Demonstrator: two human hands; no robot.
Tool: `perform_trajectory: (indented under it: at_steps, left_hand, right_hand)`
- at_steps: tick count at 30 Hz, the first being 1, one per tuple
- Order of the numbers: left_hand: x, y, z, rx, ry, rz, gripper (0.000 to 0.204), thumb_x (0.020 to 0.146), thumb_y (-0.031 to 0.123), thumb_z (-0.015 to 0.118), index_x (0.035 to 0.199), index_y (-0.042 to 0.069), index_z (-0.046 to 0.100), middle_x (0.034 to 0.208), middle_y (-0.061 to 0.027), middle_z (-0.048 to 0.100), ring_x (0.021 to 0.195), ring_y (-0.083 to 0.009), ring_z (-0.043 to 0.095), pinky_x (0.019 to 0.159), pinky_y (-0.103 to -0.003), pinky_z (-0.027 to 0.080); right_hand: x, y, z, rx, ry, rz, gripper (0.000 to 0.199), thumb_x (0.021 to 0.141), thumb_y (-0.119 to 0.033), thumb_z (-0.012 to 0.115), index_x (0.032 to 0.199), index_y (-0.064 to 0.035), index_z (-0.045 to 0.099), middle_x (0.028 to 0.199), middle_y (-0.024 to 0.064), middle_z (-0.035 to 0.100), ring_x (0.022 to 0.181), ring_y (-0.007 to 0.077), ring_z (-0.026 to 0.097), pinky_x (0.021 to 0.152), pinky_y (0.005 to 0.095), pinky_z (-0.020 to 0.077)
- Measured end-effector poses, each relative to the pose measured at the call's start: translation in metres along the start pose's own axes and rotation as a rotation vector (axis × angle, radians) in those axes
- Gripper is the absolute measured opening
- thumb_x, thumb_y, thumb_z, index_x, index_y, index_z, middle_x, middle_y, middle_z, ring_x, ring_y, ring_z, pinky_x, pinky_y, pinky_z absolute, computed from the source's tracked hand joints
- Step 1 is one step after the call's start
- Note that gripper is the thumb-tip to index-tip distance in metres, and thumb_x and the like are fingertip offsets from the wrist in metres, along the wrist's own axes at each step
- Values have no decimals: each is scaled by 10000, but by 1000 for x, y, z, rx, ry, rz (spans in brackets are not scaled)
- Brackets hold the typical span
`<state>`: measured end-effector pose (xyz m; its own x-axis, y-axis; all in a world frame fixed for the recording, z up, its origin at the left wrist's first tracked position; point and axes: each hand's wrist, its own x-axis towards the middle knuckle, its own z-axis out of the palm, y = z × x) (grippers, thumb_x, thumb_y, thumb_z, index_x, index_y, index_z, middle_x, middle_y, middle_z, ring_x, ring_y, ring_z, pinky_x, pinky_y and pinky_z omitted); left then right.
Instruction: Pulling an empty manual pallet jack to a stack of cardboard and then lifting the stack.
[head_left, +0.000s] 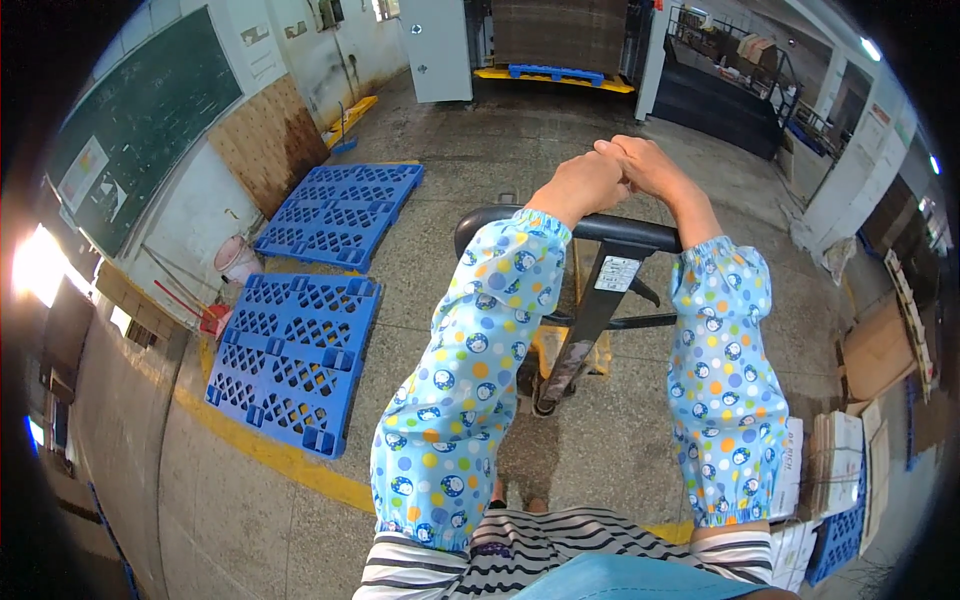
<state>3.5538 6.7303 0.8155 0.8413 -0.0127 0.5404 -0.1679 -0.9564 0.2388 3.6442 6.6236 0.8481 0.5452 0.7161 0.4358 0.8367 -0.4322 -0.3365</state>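
My left hand (580, 185) and my right hand (655, 165) are stretched out in front of me and pressed together, fingers curled, with nothing visible in them. Both forearms wear blue sleeve covers with coloured dots (470, 370). They pass over the black loop handle (625, 232) of a pallet jack. The hands hang just beyond that handle and do not grip it. The jack's shaft (585, 330) slants down to the concrete floor between my arms.
Two blue plastic pallets (295, 355) (340, 210) lie on the floor at left, near a pink bucket (237, 258). A yellow floor line (290, 460) runs below them. Stacked flat cardboard (835, 450) sits at right. A loaded pallet (555, 72) stands far ahead.
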Motion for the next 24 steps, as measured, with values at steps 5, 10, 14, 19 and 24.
perform_trajectory:
  at_steps: [5,10,14,19,24]
  left_hand:
    - [2,-1,2,0,-4,-19,302,760,272,587,931,31,645,930,-186,632,886,-323,605,785,-420,478]
    - [2,-1,2,17,-13,-27,297,759,272,589,929,36,646,928,-185,632,892,-320,604,786,-416,476]
    - [2,-2,4,-9,-8,-23,288,762,276,588,929,49,646,922,-188,629,893,-323,601,786,-418,473]
    - [2,-3,4,-31,4,-9,286,762,277,588,932,54,641,918,-190,627,893,-330,596,784,-423,470]
    - [3,-4,5,9,13,8,296,760,283,587,919,40,647,908,-197,628,881,-334,600,782,-423,472]
  right_hand:
    - [0,0,0,3,-8,9,524,876,-506,406,761,-20,564,731,148,588,661,275,547,620,381,418]
    - [-1,-3,0,0,-7,7,516,879,-500,407,768,-21,566,739,147,591,660,267,548,622,377,420]
    - [-3,-4,-1,-36,-4,0,509,883,-490,405,772,-21,568,744,149,593,663,273,552,624,379,423]
    - [-1,-2,-2,-18,-30,8,502,888,-480,403,779,-20,571,743,151,594,669,281,560,621,386,425]
    - [0,-1,-1,-22,-14,-1,503,889,-481,407,774,-19,569,730,148,591,662,271,561,614,382,426]
